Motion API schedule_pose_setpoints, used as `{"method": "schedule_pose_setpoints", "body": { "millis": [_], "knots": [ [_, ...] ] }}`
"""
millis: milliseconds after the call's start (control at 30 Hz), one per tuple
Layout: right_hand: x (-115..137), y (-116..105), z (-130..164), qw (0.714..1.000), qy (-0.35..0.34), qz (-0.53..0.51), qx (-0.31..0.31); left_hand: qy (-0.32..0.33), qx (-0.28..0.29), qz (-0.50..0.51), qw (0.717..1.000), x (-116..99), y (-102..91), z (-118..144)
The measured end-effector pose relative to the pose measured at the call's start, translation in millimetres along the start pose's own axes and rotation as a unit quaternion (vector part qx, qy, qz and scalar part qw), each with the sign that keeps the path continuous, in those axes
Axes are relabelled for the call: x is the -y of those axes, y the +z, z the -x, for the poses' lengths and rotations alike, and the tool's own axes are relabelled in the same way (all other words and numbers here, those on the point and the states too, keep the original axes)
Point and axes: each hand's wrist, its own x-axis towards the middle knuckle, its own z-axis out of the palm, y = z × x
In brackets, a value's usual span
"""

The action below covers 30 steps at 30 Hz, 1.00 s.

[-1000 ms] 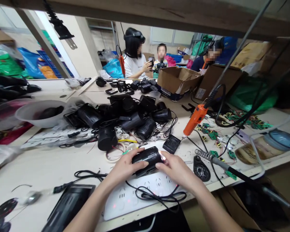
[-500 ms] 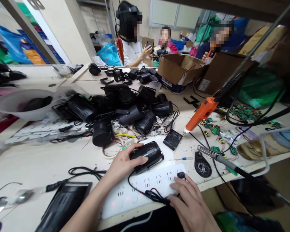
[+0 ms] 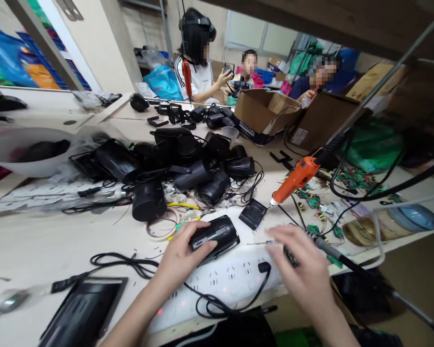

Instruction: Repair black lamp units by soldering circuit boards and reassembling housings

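Black cylindrical camera housing (image 3: 214, 235) lies on its side on the bench, at the far edge of the white power strip (image 3: 224, 282), lens end pointing right. My left hand (image 3: 183, 255) is curled over its near left half: thumb laid along the near side, fingers wrapped over the top and closed on the body. A thin black cable (image 3: 217, 303) loops over the near end of the strip and runs up to a small black plug (image 3: 264, 266) seated in one of the sockets. Red indicator lights show on the strip's near left part.

My right hand (image 3: 304, 272) is above the bench edge, right of the strip, motion-blurred. Fingers look loosely spread and nothing is visibly held; blur prevents certainty about the fingertips. It is near a slim screwdriver (image 3: 262, 242) lying on the bench, and partly covers a round black part (image 3: 291, 255) just beyond it. Whether it touches either, I cannot tell.

Surroundings: a pile of black housings (image 3: 188, 168) with loose wires sits beyond the one I hold. A small square black plate (image 3: 253, 213) lies just right of the housing. An orange electric screwdriver (image 3: 294, 179) hangs tip-down over the bench to the right, with green circuit boards (image 3: 313, 202) scattered near it. A flat black panel (image 3: 81, 311) lies at near left. Other people sit at the far end of the bench, behind cardboard boxes (image 3: 267, 115).
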Motion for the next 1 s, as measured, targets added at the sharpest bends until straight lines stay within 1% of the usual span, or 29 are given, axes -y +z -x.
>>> {"method": "schedule_pose_setpoints", "body": {
  "millis": [33,67,100,133,167,200,233,267,333,400,500,533,600,700,767,833,900,933,967,1000],
  "knots": [
    [-4,-1,-11,0.997,0.028,0.015,-0.076,0.012,-0.001,-0.006,1.0,0,0.1,1],
    [-7,2,-20,0.992,0.043,0.021,-0.115,0.024,0.0,-0.009,1.0,0,0.1,2],
    [-10,7,-26,0.992,0.047,0.013,-0.117,0.032,0.002,-0.009,0.999,-1,-0.2,2],
    [-12,14,-28,0.995,0.041,-0.003,-0.091,0.038,0.003,-0.008,0.999,-1,-0.4,2],
    [-13,22,-29,0.998,0.03,-0.023,-0.047,0.039,0.003,-0.008,0.999,-1,-0.6,2],
    [-14,28,-26,0.999,0.021,-0.038,-0.005,0.039,0.003,-0.008,0.999,-1,-0.7,2],
    [-15,32,-22,0.999,0.019,-0.044,0.022,0.038,0.005,-0.008,0.999,-1,-0.7,2],
    [-16,34,-16,0.998,0.024,-0.041,0.032,0.037,0.005,-0.01,0.999,0,-0.6,2],
    [-20,28,-1,0.999,0.046,-0.016,0.025,0.037,0.002,-0.015,0.999,1,-0.1,1],
    [-23,15,14,0.998,0.067,0.005,0.021,0.038,-0.002,-0.021,0.999,1,0.2,1],
    [-25,-7,35,0.996,0.078,0.017,0.028,0.036,-0.002,-0.033,0.999,1,0.0,0],
    [-25,-11,41,0.997,0.073,0.017,0.035,0.034,0.0,-0.036,0.999,0,-0.2,0],
    [-24,-15,51,0.997,0.041,0.021,0.061,0.032,0.001,-0.04,0.999,-1,-0.7,0],
    [-26,-9,61,0.991,-0.02,0.057,0.119,0.028,-0.001,-0.045,0.999,-2,-1.0,1],
    [-29,-5,66,0.985,-0.035,0.089,0.145,0.024,-0.001,-0.048,0.999,-3,-1.2,2],
    [-30,-4,69,0.983,-0.039,0.098,0.152,0.023,-0.002,-0.052,0.998,-3,-1.4,2],
    [-29,-8,67,0.988,-0.031,0.076,0.129,0.028,-0.001,-0.058,0.998,-3,-1.3,3],
    [-28,-11,63,0.993,-0.018,0.061,0.099,0.032,-0.002,-0.062,0.998,-2,-1.0,3],
    [-26,-14,56,0.997,0.002,0.05,0.056,0.036,-0.003,-0.066,0.997,-2,-0.7,3],
    [-25,-15,46,0.999,0.029,0.04,0.0,0.04,-0.005,-0.072,0.997,-1,-0.3,2]
  ]
}}
